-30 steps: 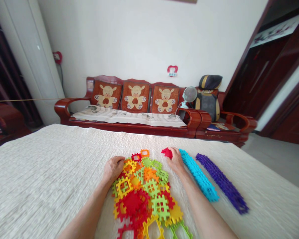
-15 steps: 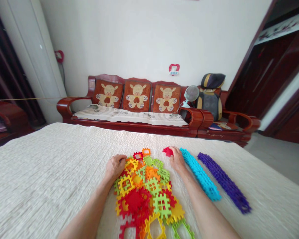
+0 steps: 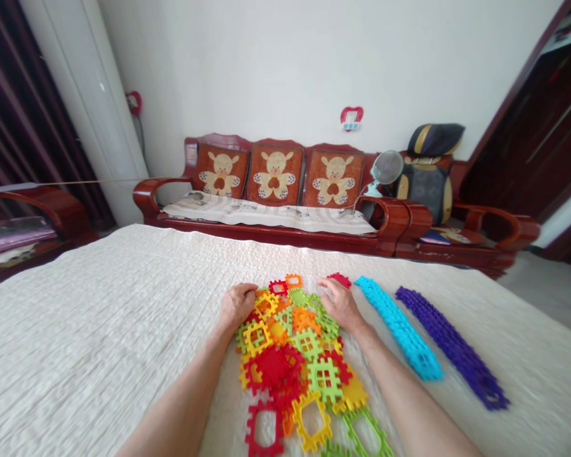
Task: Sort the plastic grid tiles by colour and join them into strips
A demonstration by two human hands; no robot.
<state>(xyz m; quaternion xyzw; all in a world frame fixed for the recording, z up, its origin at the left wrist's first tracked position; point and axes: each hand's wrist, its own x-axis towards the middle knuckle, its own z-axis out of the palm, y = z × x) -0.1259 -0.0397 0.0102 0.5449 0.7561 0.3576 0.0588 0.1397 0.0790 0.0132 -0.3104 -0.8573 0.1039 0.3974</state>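
Note:
A loose pile of plastic interlocking pieces in red, yellow, green and orange lies between my forearms. At its upper left edge is my left hand, fingers curled together beside a yellow frame piece; whatever they may hold is hidden. My right hand reaches over the pile's upper right side. Its fingers are apart and nearest to green pieces, and nothing shows in its grasp. Just beyond the right hand, a red piece lies on the cloth.
Right of the pile lie a light blue row of joined pieces and a purple one. A cream textured cloth covers the table. Behind it stand a wooden sofa with bear cushions and a small fan.
My right hand has let go of the red piece and moved back toward the green pieces. My left hand stays at the pile's upper left edge. The view has turned slightly left.

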